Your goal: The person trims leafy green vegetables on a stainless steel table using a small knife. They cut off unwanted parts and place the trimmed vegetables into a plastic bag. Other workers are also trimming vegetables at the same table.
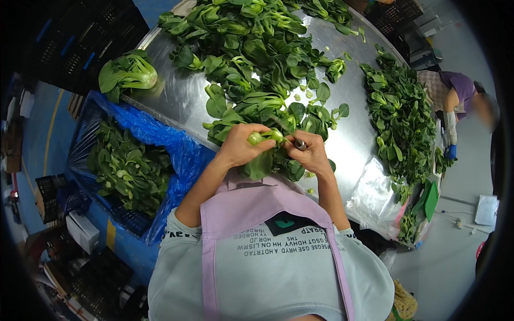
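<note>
My left hand (241, 145) grips a small bok choy (255, 139) by its pale base, over the near edge of the steel table (180, 100). Close beside it, my right hand (308, 151) is closed around the handle of a small knife (299, 143). The knife's thin blade points up and away, toward the leaves. My right fingertips touch a pale green stalk end (276, 135) between the two hands. Loose bok choy leaves (259, 165) hang beneath my hands. Just beyond them begins a large heap of bok choy (257, 52), with small cut ends scattered near it.
On the left stands a crate lined with blue plastic (176, 148), holding bok choy leaves (128, 172). One larger bok choy (132, 74) rests at the table's left corner. Another pile (401, 120) and a clear plastic bag (373, 196) lie right. A co-worker (457, 94) stands beyond that pile.
</note>
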{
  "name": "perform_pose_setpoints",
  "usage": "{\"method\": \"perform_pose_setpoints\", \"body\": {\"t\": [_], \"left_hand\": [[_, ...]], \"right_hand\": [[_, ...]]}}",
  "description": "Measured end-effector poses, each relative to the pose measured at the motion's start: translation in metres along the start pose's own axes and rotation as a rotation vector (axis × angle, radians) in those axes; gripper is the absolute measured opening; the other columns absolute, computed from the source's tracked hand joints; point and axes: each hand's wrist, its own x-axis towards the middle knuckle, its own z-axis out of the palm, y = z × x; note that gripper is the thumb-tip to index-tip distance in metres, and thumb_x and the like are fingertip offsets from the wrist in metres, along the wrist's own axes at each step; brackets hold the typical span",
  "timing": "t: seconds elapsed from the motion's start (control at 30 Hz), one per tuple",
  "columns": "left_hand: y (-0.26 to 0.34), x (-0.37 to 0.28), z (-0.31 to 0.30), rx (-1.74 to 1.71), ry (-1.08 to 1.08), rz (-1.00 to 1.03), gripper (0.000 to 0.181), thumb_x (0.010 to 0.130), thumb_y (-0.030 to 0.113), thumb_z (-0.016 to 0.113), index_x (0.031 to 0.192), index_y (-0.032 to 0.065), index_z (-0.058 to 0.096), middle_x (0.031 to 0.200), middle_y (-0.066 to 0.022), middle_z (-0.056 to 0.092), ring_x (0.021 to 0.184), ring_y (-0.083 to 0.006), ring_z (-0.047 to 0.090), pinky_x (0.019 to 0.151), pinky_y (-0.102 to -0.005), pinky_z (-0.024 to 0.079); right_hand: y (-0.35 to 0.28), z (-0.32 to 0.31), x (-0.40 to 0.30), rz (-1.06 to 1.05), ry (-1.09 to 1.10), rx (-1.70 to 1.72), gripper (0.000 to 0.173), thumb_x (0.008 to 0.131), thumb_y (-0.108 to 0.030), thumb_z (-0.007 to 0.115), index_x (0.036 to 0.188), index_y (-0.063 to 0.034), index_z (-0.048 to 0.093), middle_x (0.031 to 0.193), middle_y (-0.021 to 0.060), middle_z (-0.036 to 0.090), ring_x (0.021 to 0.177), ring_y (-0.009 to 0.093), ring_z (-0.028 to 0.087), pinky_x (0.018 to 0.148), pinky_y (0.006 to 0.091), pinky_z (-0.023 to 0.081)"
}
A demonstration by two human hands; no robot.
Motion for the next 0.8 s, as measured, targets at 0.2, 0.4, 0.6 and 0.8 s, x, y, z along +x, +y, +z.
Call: {"method": "perform_pose_setpoints", "body": {"t": [0.2, 0.4, 0.6, 0.8], "left_hand": [[0.007, -0.007, -0.020, -0.845, -0.016, -0.288, 0.035, 0.075, 0.016, 0.070, 0.104, -0.0022, 0.060, 0.085, -0.0051, 0.062, 0.073, -0.0108, 0.059, 0.064, -0.0225, 0.047], [0.002, 0.002, -0.016, -0.369, 0.099, 0.038, 0.032, 0.072, 0.017, 0.072, 0.096, -0.0018, 0.060, 0.091, -0.0070, 0.059, 0.082, -0.0145, 0.056, 0.072, -0.0257, 0.046], [0.013, 0.004, 0.006, 0.039, 0.249, 0.237, 0.036, 0.064, 0.016, 0.076, 0.090, 0.0000, 0.057, 0.094, -0.0079, 0.052, 0.088, -0.0187, 0.052, 0.080, -0.0283, 0.041], [0.008, 0.004, 0.020, -0.152, 0.395, 0.266, 0.060, 0.073, 0.025, 0.068, 0.118, 0.0016, 0.037, 0.119, -0.0127, 0.035, 0.105, -0.0228, 0.038, 0.088, -0.0338, 0.033]], "right_hand": [[0.014, -0.021, -0.006, 0.228, 0.100, 0.411, 0.013, 0.077, -0.007, 0.062, 0.088, -0.0021, 0.067, 0.072, -0.0010, 0.059, 0.056, 0.004, 0.044, 0.049, 0.0184, 0.033], [0.020, -0.028, 0.002, 0.151, 0.517, -0.086, 0.037, 0.071, -0.003, 0.072, 0.107, -0.0064, 0.063, 0.098, 0.0037, 0.059, 0.072, 0.008, 0.054, 0.059, 0.0214, 0.045], [-0.004, 0.004, 0.003, 0.129, 0.069, 0.332, 0.062, 0.063, -0.014, 0.080, 0.118, -0.0019, 0.054, 0.098, -0.0004, 0.056, 0.069, 0.005, 0.049, 0.052, 0.0182, 0.039], [-0.004, 0.040, 0.005, 0.172, -0.010, 0.415, 0.071, 0.060, -0.021, 0.083, 0.118, 0.0008, 0.048, 0.100, 0.0037, 0.055, 0.083, 0.009, 0.051, 0.068, 0.0220, 0.044]]}}
